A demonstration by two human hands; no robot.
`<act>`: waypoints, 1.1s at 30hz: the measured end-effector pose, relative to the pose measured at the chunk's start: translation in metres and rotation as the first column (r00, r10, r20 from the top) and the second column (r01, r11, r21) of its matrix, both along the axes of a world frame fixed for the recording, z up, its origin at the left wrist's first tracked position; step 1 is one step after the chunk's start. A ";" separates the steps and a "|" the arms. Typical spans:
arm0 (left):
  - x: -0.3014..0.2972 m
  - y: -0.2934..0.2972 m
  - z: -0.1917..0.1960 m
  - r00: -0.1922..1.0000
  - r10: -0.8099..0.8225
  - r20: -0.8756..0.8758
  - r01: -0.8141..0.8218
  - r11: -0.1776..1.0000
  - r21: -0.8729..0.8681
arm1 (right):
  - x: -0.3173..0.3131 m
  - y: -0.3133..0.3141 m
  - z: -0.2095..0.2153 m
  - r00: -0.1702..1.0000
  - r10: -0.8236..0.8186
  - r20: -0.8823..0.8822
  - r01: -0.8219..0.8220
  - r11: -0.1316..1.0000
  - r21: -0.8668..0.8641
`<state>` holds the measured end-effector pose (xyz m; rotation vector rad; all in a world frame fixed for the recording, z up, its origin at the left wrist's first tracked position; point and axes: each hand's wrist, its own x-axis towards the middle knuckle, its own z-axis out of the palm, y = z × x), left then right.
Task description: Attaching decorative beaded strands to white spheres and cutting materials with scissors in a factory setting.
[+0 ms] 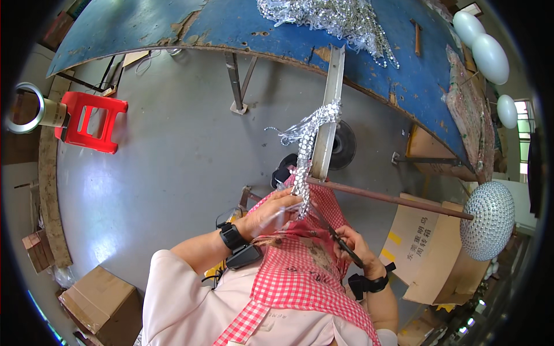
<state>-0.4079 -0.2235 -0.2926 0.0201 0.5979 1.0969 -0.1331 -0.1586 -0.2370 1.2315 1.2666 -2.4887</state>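
Strands of silvery, shiny beads (306,155) drape over a metal rail (321,153) that juts from the table toward my lap. Their lower end hangs into my left hand (272,214), whose fingers are closed around it. In my right hand (353,245) is a long, slim, dark tool (341,241), its tip pointing up toward the strands; whether it is tweezers or a blade I cannot make out. A brown rod (398,199) runs right from the rail's near end to a rounded form (489,222) covered in silver studs.
Across the top, a worn blue table (225,26) carries a heap of silver bead strands (329,23) and a hammer (417,37). White egg-shaped forms (489,57) are at upper right. A red stool (95,121) stands left. Cardboard boxes (101,300) sit at lower left and right.
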 end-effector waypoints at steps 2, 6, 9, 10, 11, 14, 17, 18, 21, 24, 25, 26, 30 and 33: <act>0.005 0.000 -0.004 1.000 0.015 0.023 -0.015 1.000 -0.020 | 0.000 0.000 -0.001 0.997 -0.023 0.076 0.014 0.994 0.111; 0.010 0.000 -0.012 1.000 0.011 0.018 -0.011 1.000 0.021 | 0.001 0.001 0.002 0.998 0.010 0.062 -0.014 0.998 0.064; 0.005 0.002 -0.014 0.997 0.010 0.071 -0.012 1.000 0.027 | 0.001 -0.001 0.003 0.997 -0.057 -0.044 0.057 0.998 -0.001; 0.004 0.004 -0.014 0.995 0.064 0.075 -0.067 0.997 0.041 | 0.001 -0.003 0.003 0.989 -0.112 -0.101 0.113 0.993 0.013; 0.007 0.003 -0.012 0.995 0.091 0.029 -0.092 0.994 0.051 | 0.001 -0.004 0.003 0.989 -0.112 -0.101 0.113 0.994 0.009; 0.009 0.004 -0.010 0.998 0.045 -0.043 -0.045 0.999 -0.008 | 0.003 -0.002 0.007 0.991 -0.072 0.114 0.015 0.898 0.439; 0.006 0.003 -0.012 0.999 0.037 -0.014 -0.038 0.999 -0.025 | 0.005 0.008 0.027 0.942 -0.009 0.334 -0.203 0.778 0.595; 0.006 0.003 -0.012 0.999 0.037 -0.013 -0.038 0.999 -0.025 | 0.003 0.008 0.034 0.950 -0.017 0.311 -0.175 0.797 0.579; 0.009 0.003 -0.013 0.999 0.021 -0.044 -0.021 1.000 0.006 | -0.014 0.005 0.040 0.941 -0.021 0.339 -0.257 0.609 0.750; 0.006 0.004 -0.014 0.999 0.027 0.029 -0.028 0.999 0.026 | -0.027 0.009 0.044 0.888 0.051 0.458 -0.439 0.391 0.809; 0.004 0.004 -0.014 0.999 0.038 0.024 -0.038 0.999 -0.008 | -0.029 0.011 0.047 0.906 0.020 0.422 -0.391 0.419 0.819; 0.003 0.003 -0.014 0.998 0.056 0.000 -0.056 0.993 -0.103 | -0.029 0.013 0.053 0.905 0.016 0.424 -0.386 0.445 0.808; 0.003 -0.001 -0.015 0.999 0.041 0.001 -0.041 0.997 -0.059 | -0.020 0.018 0.066 0.883 -0.007 0.469 -0.412 0.469 0.781; 0.004 0.000 -0.023 0.999 0.035 -0.013 -0.035 0.999 -0.031 | -0.012 0.017 0.067 0.824 -0.040 0.565 -0.502 0.410 0.761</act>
